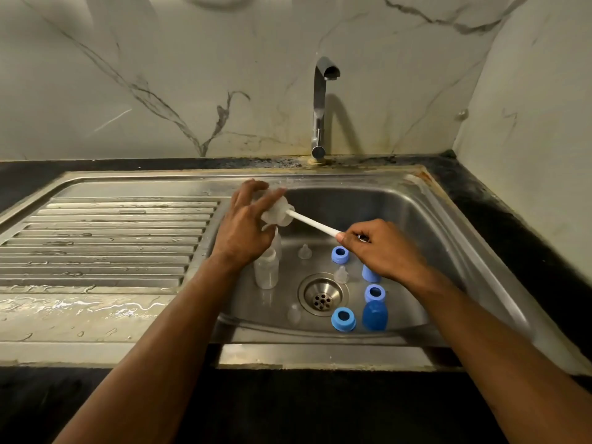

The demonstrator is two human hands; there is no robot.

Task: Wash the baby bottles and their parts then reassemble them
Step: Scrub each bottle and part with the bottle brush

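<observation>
My left hand (245, 225) holds a clear baby bottle (271, 191) over the sink's left side, and the hand hides most of it. My right hand (378, 248) grips the white handle of a bottle brush (309, 222). The brush's white sponge head (278, 215) sits at the bottle by my left fingers. On the sink floor stand another clear bottle (266, 272), a second one (277, 241) behind it, three blue rings (340, 254) (374, 293) (343, 319), two blue caps (374, 315) (371, 274) and three clear nipples (304, 252) (341, 274) (294, 314).
The steel sink (400, 206) has a drain (323, 294) in the middle. The tap (320, 100) stands behind it, with no water running. A wet ribbed draining board (105, 241) lies to the left. Black counter (499, 213) and marble walls close in the right side.
</observation>
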